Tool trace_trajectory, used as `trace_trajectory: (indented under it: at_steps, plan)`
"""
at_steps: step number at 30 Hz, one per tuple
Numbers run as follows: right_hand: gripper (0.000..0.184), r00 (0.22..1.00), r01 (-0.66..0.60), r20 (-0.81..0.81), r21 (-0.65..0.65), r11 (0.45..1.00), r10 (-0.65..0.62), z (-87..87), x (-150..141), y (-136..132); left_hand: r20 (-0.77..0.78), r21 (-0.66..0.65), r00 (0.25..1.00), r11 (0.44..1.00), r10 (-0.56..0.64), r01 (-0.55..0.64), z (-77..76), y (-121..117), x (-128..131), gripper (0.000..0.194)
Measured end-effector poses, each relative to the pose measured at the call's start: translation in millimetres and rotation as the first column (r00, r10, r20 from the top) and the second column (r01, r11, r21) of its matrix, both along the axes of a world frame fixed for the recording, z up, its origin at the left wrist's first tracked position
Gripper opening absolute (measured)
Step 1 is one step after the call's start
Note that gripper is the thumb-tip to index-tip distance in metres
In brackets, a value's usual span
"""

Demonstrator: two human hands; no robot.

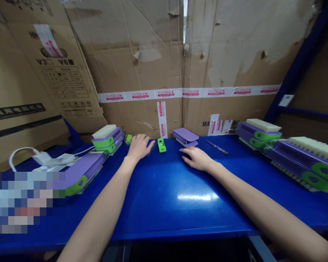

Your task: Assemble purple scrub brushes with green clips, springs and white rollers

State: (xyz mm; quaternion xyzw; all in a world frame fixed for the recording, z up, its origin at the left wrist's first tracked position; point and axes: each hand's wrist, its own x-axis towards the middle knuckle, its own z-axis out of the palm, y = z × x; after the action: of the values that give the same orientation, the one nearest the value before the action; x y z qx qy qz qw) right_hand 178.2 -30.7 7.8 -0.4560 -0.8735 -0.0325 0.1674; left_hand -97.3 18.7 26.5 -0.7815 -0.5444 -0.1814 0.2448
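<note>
My left hand [138, 147] rests palm down toward the back of the blue table, fingers stretched and thumb apart, holding nothing. Between it and a bright green plastic part [161, 145] lies a row of tiny dark pieces [152, 148], too small to name. A small green-and-dark object [128, 139] sits just left of my fingers. My right hand [197, 158] is low over the table with fingers apart and nothing in them. Just beyond its fingertips is a purple plastic casing [186, 136] with a raised top piece. Right of that hand, a screwdriver [217, 147] lies flat.
Stacked purple-and-green brush heads with pale bristles stand at left [108, 140] and right [258, 134], with another stack [308, 163] nearer. A purple brush piece [83, 173] and white power strip [56, 162] lie left. Cardboard [142, 65] walls the back; a blue post [297, 62] rises right.
</note>
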Motion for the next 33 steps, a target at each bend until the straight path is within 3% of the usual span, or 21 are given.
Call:
trace_trajectory:
  at_steps: [3, 6, 11, 15, 17, 20, 25, 29, 33]
  plan:
    - [0.04, 1.0, 0.0, -0.004, -0.002, 1.0, 0.0, 0.4, -0.4, -0.5, -0.099, -0.074, 0.982, 0.985, -0.161, 0.154, 4.8, -10.0, 22.5, 0.05]
    - [0.04, 1.0, -0.01, -0.013, 0.0, 1.0, 0.01, 0.4, -0.4, -0.4, -0.181, -0.169, 0.95, 0.96, -0.255, 0.226, 5.6, -18.1, 41.6, 0.042]
    - [0.043, 0.999, -0.002, -0.036, -0.005, 1.0, 0.002, -1.0, 0.5, -0.6, -0.222, -0.237, 0.94, 0.949, -0.26, 0.207, 2.8, -25.9, 60.7, 0.019]
    - [0.054, 0.965, -0.022, -0.26, -0.05, 0.999, 0.008, -4.9, -1.7, -0.3, -0.208, -0.185, 0.917, 0.935, -0.339, 0.304, 1.0, -32.3, 69.8, 0.019]
    - [0.057, 0.892, -0.056, -0.452, -0.084, 0.995, 0.012, -6.8, -4.4, 1.0, -0.196, -0.115, 0.893, 0.914, -0.406, 0.39, 0.6, -35.5, 74.1, 0.022]
    - [0.055, 0.709, -0.105, -0.705, -0.132, 0.986, -0.019, -7.0, -8.4, 3.4, -0.188, -0.02, 0.835, 0.852, -0.517, 0.523, -1.0, -39.7, 80.5, 0.026]
    - [0.044, 0.432, -0.319, -0.899, -0.223, 0.921, -0.068, -1.1, -10.5, 2.1, -0.195, 0.049, 0.745, 0.752, -0.638, 0.657, -6.7, -44.4, 88.4, 0.03]
    - [0.047, 0.274, -0.373, -0.943, -0.286, 0.883, -0.19, 3.3, -8.0, 2.2, -0.15, 0.113, 0.787, 0.781, -0.598, 0.615, -8.9, -44.1, 88.3, 0.028]
    - [0.052, 0.197, -0.222, -0.957, -0.255, 0.941, -0.213, 7.5, -1.0, 7.2, -0.097, 0.034, 0.861, 0.863, -0.5, 0.505, -9.4, -40.7, 83.2, 0.03]
